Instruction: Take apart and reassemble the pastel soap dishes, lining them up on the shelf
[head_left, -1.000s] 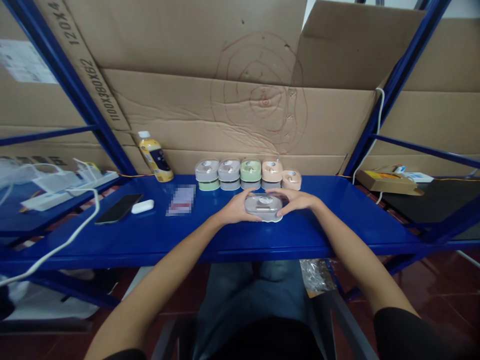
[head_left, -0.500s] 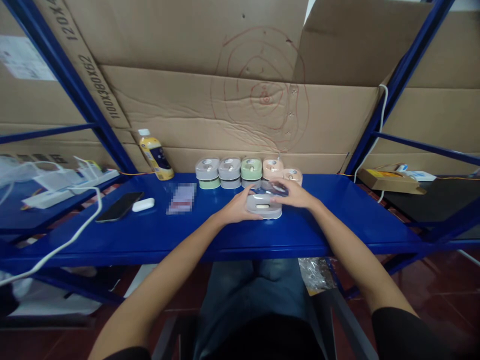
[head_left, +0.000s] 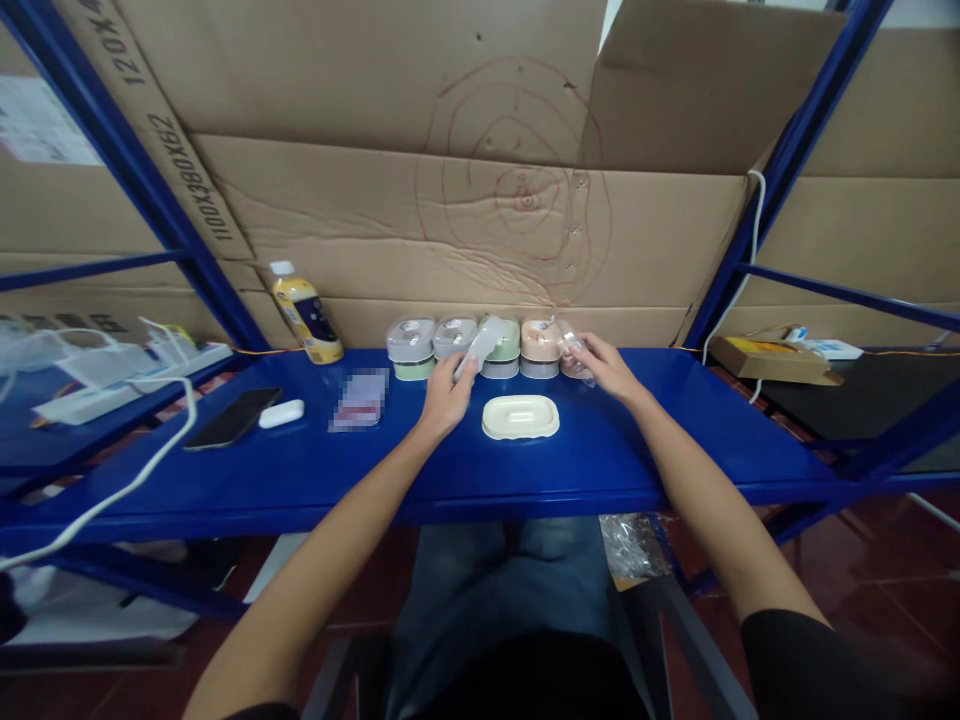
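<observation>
Head view: the left hand (head_left: 448, 393) has its fingers closed on a grey shell (head_left: 484, 342), tilted up in front of the stacked boxes (head_left: 411, 345); over on the right, the right hand (head_left: 609, 372) pinches a clear cover (head_left: 571, 345), see-through and blurred, its edges hard to trace; between and below them, a cream base (head_left: 520, 417) lies flat on the blue table (head_left: 637, 470).

Now the writing: the cardboard (head_left: 337, 220) reads "1100X380X62" up its left side, with "120X4" above it running out of frame; dark characters at far left are partly hidden behind the power strip (head_left: 135, 385); the yellow bottle (head_left: 307, 315) wears a dark label, its print too small to read; the flat packet (head_left: 360, 400) is pixelated, nothing legible; the boxes carry round stickers, also unreadable; the rightmost one is largely covered by the cover and right hand.
</observation>
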